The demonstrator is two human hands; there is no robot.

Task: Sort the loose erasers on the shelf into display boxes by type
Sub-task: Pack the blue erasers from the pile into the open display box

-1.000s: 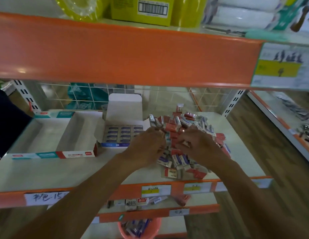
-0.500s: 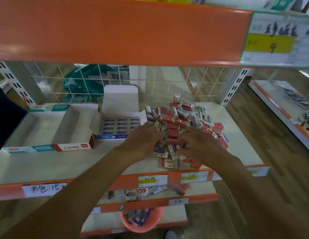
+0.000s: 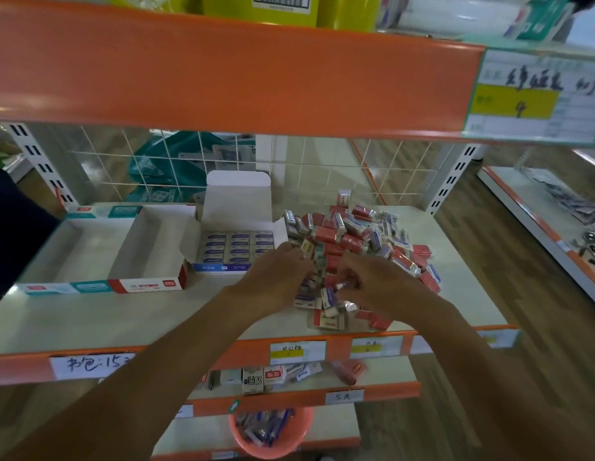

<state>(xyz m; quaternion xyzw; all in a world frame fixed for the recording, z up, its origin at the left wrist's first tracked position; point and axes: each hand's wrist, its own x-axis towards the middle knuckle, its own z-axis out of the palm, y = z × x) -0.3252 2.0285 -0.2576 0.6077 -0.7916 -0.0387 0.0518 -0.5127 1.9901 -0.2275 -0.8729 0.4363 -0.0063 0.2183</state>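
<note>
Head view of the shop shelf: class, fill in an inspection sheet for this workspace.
Surface: pale shelf board, orange front edge with price labels.
Job's things: mixed eraser pile on the right; open box of blue erasers beside it; two empty display boxes at left.
Clutter: small packs on the lower shelf; orange basket of pens below.
Hands: left hand in the pile, grip unclear; right hand pinches one eraser.
Cables: nothing seen.
Surroundings: wire grid back, wooden floor.

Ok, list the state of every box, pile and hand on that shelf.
eraser pile: loose, mixed, in one heap.
small box: lid up, blue erasers in rows.
long box: open, both compartments empty.
left hand: fingers in the pile, grip hidden.
right hand: pinches an eraser.
</note>
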